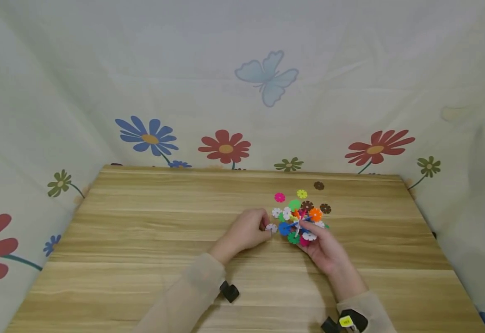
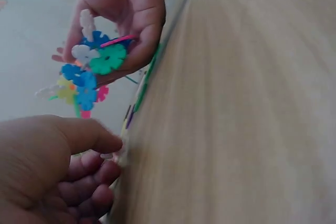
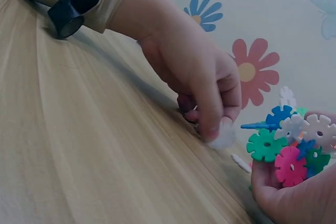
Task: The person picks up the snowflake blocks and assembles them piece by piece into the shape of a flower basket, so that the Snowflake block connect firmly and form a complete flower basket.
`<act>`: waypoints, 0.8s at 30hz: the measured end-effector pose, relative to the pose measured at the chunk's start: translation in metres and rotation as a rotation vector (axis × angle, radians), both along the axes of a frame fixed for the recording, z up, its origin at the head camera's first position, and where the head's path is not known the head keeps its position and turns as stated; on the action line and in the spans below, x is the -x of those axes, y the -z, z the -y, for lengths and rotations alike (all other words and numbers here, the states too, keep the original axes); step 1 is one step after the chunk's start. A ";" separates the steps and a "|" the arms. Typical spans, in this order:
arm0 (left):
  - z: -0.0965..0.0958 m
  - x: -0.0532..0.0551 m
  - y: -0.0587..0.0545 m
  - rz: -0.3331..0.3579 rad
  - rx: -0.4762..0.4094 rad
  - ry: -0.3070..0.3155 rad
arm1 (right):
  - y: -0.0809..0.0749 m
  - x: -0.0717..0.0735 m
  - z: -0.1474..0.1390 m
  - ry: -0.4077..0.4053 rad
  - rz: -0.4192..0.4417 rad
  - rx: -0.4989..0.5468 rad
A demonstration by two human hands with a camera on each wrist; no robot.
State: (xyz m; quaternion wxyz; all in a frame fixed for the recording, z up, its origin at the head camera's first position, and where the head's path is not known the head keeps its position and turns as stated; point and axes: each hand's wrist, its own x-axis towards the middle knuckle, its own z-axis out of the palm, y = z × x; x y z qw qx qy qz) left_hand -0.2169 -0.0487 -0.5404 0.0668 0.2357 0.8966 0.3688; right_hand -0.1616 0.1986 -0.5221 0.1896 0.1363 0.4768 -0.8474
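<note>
Pinching a white disc [image 1: 271,228] in the left hand [image 1: 247,230], lower frame, right of centre, just left of the colourful disc cluster [image 1: 298,226], close but apart tbh. Gripping that cluster from its lower right with the right hand [image 1: 326,252].

Looks like thin, smooth plastic in the cluster of notched discs [image 1: 298,217], nearly matt on the pink disc [image 3: 286,170], milky in the whitish disc [image 3: 224,137]. Shows smooth wood grain with a soft sheen on the bench [image 1: 142,222]. Reads as matt, lightly creased cloth in the printed backdrop [image 1: 330,101], matt fabric in the sleeve [image 1: 190,289], dark plastic in the wrist camera [image 3: 76,6].
</note>
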 end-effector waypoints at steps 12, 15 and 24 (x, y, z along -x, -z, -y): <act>0.010 -0.031 -0.031 0.383 -0.482 -0.120 | 0.005 -0.010 0.037 0.194 -0.077 -0.025; 0.006 -0.037 -0.035 0.346 -0.508 -0.109 | 0.006 -0.012 0.044 0.202 -0.084 -0.034; -0.007 -0.048 -0.035 0.270 -0.493 -0.162 | 0.008 -0.017 0.053 0.261 -0.106 -0.082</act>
